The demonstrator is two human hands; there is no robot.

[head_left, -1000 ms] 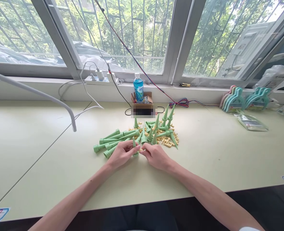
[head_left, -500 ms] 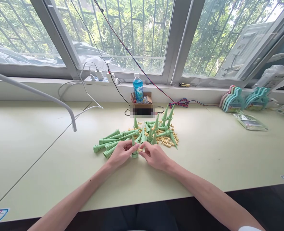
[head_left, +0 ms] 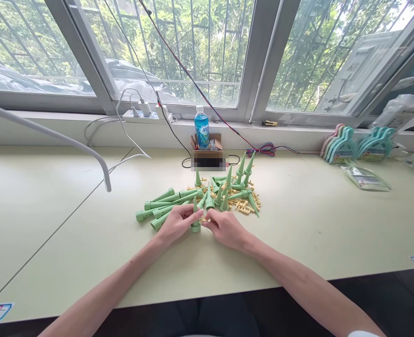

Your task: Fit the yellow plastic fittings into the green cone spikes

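My left hand (head_left: 179,221) is closed around a green plastic watering spike (head_left: 195,228), which stands point up on the table with its wide collar at the bottom. Pinched in the fingers of my right hand (head_left: 227,227) is a small yellow valve piece (head_left: 204,219), right against the side of that spike. My fingertips partly cover it. Just beyond my hands more green spikes (head_left: 209,199) stand and lean. Long green tubes with collars (head_left: 164,203) lie in a heap to the left. Loose yellow valve pieces (head_left: 242,206) are scattered to the right.
At the back stands a blue bottle (head_left: 201,131) with a small cardboard box (head_left: 215,142). A coiled red and blue cable (head_left: 266,150) lies near the sill. Teal plastic hangers (head_left: 345,145) and a clear packet (head_left: 366,178) are at the right. A white curved bar (head_left: 52,128) crosses the left side.
Almost nothing differs. Both hands keep their grip and place, and the spike in my left hand has shifted very slightly.
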